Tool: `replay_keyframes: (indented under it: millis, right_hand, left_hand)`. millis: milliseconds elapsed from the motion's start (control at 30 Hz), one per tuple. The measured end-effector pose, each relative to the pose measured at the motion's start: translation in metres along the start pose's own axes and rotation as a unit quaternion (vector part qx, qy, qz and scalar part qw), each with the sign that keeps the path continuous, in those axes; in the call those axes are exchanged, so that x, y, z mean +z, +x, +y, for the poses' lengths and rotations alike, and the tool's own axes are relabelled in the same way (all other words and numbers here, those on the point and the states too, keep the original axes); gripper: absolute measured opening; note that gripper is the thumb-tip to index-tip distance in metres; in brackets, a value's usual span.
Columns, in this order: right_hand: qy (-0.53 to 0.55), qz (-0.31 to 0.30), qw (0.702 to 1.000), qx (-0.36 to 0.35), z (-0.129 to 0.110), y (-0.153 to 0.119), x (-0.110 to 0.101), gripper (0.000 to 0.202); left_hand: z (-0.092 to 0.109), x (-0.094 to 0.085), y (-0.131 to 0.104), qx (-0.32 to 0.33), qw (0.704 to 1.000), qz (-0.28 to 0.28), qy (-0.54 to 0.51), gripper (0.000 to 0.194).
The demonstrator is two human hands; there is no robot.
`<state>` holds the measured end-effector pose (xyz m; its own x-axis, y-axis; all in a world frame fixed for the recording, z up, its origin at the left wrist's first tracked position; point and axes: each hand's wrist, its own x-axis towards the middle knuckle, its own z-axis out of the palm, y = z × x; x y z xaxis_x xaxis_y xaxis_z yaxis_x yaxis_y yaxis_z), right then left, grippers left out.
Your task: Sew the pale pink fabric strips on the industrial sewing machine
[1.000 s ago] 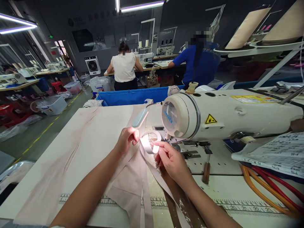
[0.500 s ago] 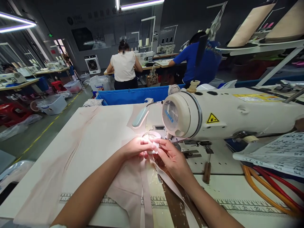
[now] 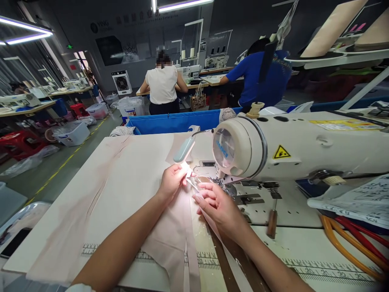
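My left hand pinches the end of pale pink fabric under the bright lamp, left of the needle area of a sewing machine. The fabric hangs from it toward the table's front edge. To its right, my right hand has thumb and fingers closed on a narrow pale fabric strip, which trails down past my wrist. A short folded stretch of strip spans the gap between both hands. The pale blue lamp head sits just above my left hand.
More sheer pink fabric lies across the table's left side. At right are a wooden-handled screwdriver, orange-handled scissors and printed paper. A blue cloth bin borders the far edge. Two people sit at machines beyond.
My hands have moved apart: the left slightly up and left, the right lower. The bunched white loop between them has opened into a stretched strip. The view has shifted slightly.
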<state>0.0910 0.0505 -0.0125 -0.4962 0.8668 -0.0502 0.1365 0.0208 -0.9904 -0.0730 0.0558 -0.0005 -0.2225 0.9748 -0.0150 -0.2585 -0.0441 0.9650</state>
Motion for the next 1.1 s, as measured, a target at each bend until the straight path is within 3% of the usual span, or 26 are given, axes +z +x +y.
replay_keyframes:
  millis: [100, 233, 333, 500, 567, 633, 733, 967, 1100]
  right_hand:
    - [0.000, -0.026, 0.999, 0.035, -0.007, -0.003, 0.000, 0.037]
    - [0.020, -0.072, 0.995, 0.061, -0.020, -0.004, -0.006, 0.037]
    - [0.017, -0.065, 0.996, 0.065, -0.022, -0.003, -0.011, 0.036]
    - [-0.037, 0.004, 0.999, 0.028, -0.010, -0.001, -0.013, 0.044]
    - [-0.102, 0.047, 0.994, 0.000, -0.006, -0.002, -0.011, 0.053]
    - [-0.169, 0.068, 0.983, -0.031, -0.004, -0.003, -0.010, 0.049]
    - [-0.186, 0.041, 0.981, -0.048, -0.002, -0.004, -0.009, 0.031]
    - [-0.108, -0.008, 0.994, -0.018, -0.005, -0.001, -0.010, 0.031]
    - [-0.077, -0.019, 0.997, 0.019, -0.008, -0.001, -0.011, 0.028]
  left_hand:
    - [-0.005, -0.003, 0.004, 0.021, 0.998, 0.043, 0.027, 0.022]
    - [-0.003, -0.012, 0.007, 0.031, 0.994, 0.097, 0.051, 0.016]
    - [0.003, -0.017, 0.008, 0.027, 0.991, 0.117, 0.061, 0.018]
    - [0.007, -0.013, 0.006, 0.040, 0.991, 0.105, 0.070, 0.012]
    - [0.006, -0.010, 0.004, 0.055, 0.990, 0.101, 0.087, 0.012]
    - [0.005, -0.006, 0.002, 0.071, 0.987, 0.085, 0.117, 0.015]
    - [0.004, -0.004, -0.001, 0.079, 0.986, 0.042, 0.143, 0.019]
    - [0.004, -0.002, -0.001, 0.054, 0.997, -0.003, 0.059, 0.025]
    - [0.005, -0.001, -0.002, 0.010, 0.999, -0.041, 0.022, 0.040]
